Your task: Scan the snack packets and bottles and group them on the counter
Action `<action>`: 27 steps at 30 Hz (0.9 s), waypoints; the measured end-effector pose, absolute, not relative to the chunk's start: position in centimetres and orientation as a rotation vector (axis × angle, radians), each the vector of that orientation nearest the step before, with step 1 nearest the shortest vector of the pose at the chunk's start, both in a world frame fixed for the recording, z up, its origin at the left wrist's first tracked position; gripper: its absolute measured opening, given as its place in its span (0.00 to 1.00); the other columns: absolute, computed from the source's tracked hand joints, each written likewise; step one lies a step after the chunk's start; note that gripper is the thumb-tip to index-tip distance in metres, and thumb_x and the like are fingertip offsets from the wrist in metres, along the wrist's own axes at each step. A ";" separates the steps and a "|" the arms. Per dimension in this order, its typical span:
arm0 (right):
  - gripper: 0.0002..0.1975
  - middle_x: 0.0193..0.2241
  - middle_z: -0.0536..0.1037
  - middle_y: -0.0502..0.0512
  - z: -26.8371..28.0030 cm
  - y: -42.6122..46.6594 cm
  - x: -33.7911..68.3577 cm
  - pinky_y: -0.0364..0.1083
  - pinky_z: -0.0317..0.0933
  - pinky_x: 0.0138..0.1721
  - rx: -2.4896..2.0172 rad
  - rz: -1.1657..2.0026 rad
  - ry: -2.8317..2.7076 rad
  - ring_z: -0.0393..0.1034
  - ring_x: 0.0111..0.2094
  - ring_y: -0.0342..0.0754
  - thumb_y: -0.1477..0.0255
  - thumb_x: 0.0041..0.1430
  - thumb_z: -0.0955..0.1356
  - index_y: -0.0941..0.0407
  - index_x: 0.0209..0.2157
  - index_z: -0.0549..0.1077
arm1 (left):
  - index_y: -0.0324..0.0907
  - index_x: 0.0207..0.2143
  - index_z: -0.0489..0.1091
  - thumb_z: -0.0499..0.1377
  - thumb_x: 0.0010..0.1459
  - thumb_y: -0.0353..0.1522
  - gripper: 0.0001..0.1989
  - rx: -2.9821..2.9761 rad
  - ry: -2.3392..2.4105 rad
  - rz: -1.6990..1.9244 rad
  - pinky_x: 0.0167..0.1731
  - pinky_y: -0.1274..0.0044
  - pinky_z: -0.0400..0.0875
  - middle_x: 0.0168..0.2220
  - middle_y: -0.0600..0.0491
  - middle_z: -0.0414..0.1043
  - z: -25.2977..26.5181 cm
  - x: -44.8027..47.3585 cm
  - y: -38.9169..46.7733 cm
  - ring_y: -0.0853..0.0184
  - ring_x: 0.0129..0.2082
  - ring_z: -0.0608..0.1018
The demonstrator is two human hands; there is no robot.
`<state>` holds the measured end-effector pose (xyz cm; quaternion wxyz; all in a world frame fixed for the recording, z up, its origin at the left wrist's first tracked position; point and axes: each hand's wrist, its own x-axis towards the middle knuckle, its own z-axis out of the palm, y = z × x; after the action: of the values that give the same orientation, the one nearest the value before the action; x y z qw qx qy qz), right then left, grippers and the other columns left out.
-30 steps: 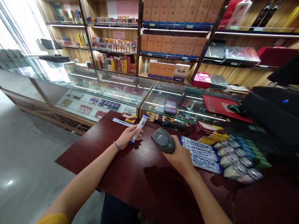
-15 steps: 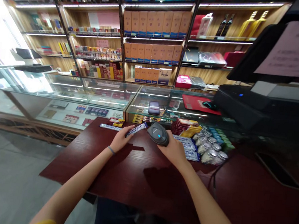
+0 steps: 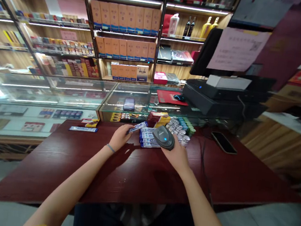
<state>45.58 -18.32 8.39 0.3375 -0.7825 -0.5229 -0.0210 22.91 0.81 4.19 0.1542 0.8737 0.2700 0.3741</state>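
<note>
My left hand [image 3: 120, 138] is closed on one end of a slim blue-and-white packet [image 3: 138, 126], lifted just above the table. In my right hand [image 3: 177, 155] is a dark grey barcode scanner [image 3: 164, 137] with a small blue light, its head turned toward the packet. Similar blue-and-white packets [image 3: 147, 137] lie stacked between the two hands, partly covered by the scanner. Off to the left, another such packet [image 3: 83, 129] lies alone beside a red-and-yellow pack [image 3: 91, 122]. My right fingers are mostly hidden behind the scanner.
Behind the packets stand red-and-yellow boxes [image 3: 157, 120] and several small lidded jars [image 3: 182, 129]. A phone [image 3: 223, 142] lies at right, near a black cable [image 3: 203, 162]. A glass display counter [image 3: 87, 93] borders the table's far edge; a monitor [image 3: 206, 50] rises at back right.
The view has swung to the right. My left hand with its packet now sits close to the stacked packets, and the scanner now overlaps their right side.
</note>
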 end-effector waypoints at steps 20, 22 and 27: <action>0.19 0.26 0.80 0.54 7.0 -23.8 51.1 0.45 0.55 0.25 -2.130 -0.131 -1.213 0.75 0.26 0.55 0.66 0.53 0.70 0.51 0.48 0.71 | 0.45 0.47 0.75 0.56 0.59 0.27 0.15 2.730 0.857 0.673 0.51 0.66 0.68 0.45 0.47 0.79 2.5 35.4 0.0 0.57 0.46 0.76; 0.21 0.27 0.81 0.54 6.9 -23.7 51.2 0.45 0.56 0.25 -2.130 -0.131 -1.228 0.76 0.27 0.56 0.65 0.53 0.70 0.52 0.50 0.71 | 0.46 0.47 0.75 0.55 0.59 0.27 0.15 2.712 0.852 0.681 0.52 0.65 0.68 0.46 0.47 0.78 2.4 35.3 0.1 0.57 0.48 0.76; 0.22 0.29 0.82 0.56 6.4 -23.0 51.2 0.47 0.62 0.28 -2.099 -0.166 -1.294 0.78 0.30 0.57 0.63 0.55 0.69 0.52 0.52 0.73 | 0.44 0.48 0.76 0.55 0.62 0.29 0.14 2.689 0.715 0.799 0.54 0.64 0.67 0.50 0.45 0.76 2.5 34.1 -0.1 0.56 0.51 0.75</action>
<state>51.21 -22.96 6.43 0.3290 -0.8020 -0.4945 -0.0634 34.12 -0.12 2.55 0.1230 0.9219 0.2452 0.2738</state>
